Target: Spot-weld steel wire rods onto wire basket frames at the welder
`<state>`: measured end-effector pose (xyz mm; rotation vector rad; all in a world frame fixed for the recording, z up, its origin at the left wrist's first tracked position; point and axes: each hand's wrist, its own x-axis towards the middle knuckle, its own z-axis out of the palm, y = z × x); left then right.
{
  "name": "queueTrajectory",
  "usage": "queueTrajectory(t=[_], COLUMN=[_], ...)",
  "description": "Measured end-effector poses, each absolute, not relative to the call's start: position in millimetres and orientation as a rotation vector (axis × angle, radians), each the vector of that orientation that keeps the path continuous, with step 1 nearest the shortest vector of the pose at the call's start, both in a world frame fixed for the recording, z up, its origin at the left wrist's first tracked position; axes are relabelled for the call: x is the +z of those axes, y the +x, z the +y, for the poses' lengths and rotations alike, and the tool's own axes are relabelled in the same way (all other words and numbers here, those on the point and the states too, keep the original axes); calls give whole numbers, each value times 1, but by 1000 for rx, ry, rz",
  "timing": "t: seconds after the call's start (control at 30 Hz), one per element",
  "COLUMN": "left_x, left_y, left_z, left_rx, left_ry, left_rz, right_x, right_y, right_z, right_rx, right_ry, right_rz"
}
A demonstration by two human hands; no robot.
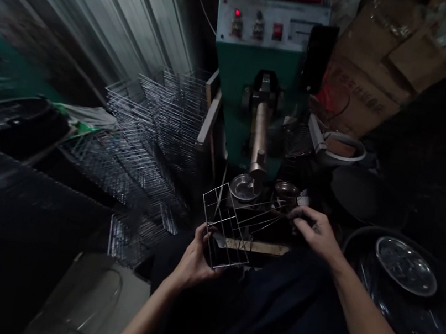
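Note:
A small wire rack (221,224) is tilted in front of my lap, and my left hand (195,260) grips its lower left side. My right hand (316,231) is closed, its fingers pinching the ends of some thin wires (268,218) that run left toward the rack. Whether these wires are joined to the rack I cannot tell. Just beyond the hands, the metal arm (260,133) of a green machine (238,63) reaches down beside a shallow metal dish (244,187). A second small dish (287,189) sits to its right.
Stacked wire racks (153,128) rise at the left. A phone (318,58) hangs at the machine's right edge. Farther right are a white bowl (343,147) holding a reddish block, a cardboard box (369,83) and a round metal dish (406,266).

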<state>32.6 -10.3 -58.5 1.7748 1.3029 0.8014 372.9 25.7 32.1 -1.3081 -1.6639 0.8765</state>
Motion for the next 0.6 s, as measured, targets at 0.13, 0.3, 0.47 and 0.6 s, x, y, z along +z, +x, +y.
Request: queueTrajectory(t=[0.13, 0.3, 0.47, 0.6], left_x=[-60, -68, -83, -99], left_y=[21, 10, 2, -5], left_z=[-3, 9, 19, 27], left_rx=[774, 750, 788, 792], left_ry=[1761, 1785, 1728, 1727], left_rz=[1309, 1205, 1091, 1074], right_x=[38, 23, 6, -5], right_y=[361, 350, 340, 335], right_z=[36, 56, 69, 70], right_rx=[802, 242, 170, 65], right_ry=[-1248, -1198, -1160, -1079], right_rz=[-1859, -2149, -2345, -2339])
